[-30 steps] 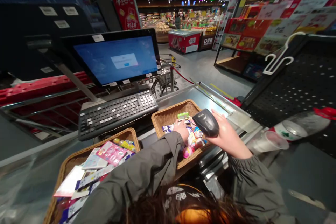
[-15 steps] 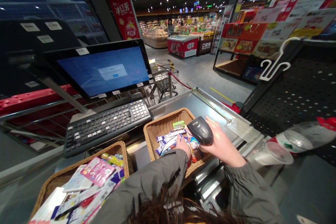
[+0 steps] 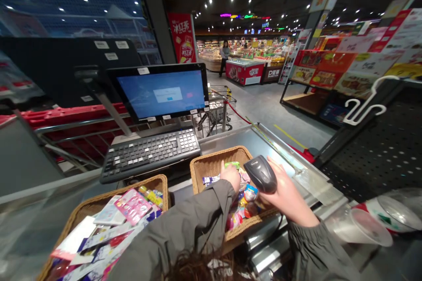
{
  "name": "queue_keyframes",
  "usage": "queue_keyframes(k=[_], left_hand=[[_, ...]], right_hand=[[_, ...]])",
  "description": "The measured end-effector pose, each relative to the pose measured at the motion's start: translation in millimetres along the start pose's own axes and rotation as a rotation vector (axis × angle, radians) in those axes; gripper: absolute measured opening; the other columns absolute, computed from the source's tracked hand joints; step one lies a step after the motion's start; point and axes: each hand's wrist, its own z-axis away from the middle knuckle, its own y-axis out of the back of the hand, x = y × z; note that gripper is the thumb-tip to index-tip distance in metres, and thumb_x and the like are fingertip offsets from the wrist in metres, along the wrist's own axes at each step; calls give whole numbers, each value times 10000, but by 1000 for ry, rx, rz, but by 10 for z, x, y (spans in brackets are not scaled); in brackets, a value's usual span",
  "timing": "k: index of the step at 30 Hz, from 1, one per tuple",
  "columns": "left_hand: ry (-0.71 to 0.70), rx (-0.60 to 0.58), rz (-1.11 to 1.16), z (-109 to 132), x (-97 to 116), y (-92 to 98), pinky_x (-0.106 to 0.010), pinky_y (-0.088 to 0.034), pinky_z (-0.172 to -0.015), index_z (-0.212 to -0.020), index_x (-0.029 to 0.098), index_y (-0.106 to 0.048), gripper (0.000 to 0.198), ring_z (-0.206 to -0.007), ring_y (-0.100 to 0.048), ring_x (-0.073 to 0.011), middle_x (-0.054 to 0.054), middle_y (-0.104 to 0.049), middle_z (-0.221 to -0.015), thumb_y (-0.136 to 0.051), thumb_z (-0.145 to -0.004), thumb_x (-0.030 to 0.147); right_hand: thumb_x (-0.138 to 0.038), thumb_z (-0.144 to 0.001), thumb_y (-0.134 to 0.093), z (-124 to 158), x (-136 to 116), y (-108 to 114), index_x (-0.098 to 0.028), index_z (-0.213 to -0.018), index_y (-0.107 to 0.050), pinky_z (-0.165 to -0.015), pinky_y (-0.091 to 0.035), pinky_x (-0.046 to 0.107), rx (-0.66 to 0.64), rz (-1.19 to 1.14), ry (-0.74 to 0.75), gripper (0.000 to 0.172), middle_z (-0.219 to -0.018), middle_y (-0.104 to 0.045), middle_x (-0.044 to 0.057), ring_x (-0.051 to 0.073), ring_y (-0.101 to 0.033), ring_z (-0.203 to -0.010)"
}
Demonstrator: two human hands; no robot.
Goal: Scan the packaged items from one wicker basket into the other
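Observation:
My right hand (image 3: 281, 189) is wrapped round a black handheld barcode scanner (image 3: 261, 174), held above the right side of a wicker basket (image 3: 198, 163). My left hand (image 3: 231, 176) reaches down into that basket, right at a small bright green packet (image 3: 233, 164). Most of its fingers are hidden, so whether they grip the packet cannot be told. Blue-and-white stick packs (image 3: 210, 180) lie to the left of this hand. Colourful wrapped sweets (image 3: 245, 199) fill the near right part of the basket, under the scanner.
Nearer on the left, a second wicker basket (image 3: 163, 184) holds a pink card (image 3: 133, 206) and many packets. Behind stand a keyboard (image 3: 153, 149) and a monitor (image 3: 161, 92). At right are a clear plastic cup (image 3: 365, 226) and a white hanger (image 3: 364, 112). A person (image 3: 224, 57) stands far back.
My left hand has moved from the stick packs to the green packet farther back in the basket. My right hand still holds the scanner over the basket. The view has shifted a little.

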Motion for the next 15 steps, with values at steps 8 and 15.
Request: queue_keyframes(k=[8, 15], left_hand=[[93, 357, -32, 589, -257, 1083, -666, -94, -1161, -865, 179, -718, 165, -1359, -405, -326, -114, -624, -1284, -571, -798, 211], [253, 494, 29, 1407, -496, 1657, -658, -151, -1151, -744, 196, -642, 116, -1385, -388, -299, -65, -591, -1353, -574, -820, 251]], right_hand=[[-377, -757, -654, -54, -195, -89, -190, -1209, -572, -1134, -260, 648, 15, -9, 55, 497, -1351, -563, 172, 385, -331, -1418], [-299, -761, -606, -89, -496, -265, -176, -1275, -523, -1130, -275, 632, -2, 27, 209, 535, -1388, -527, 167, 375, -313, -1429]])
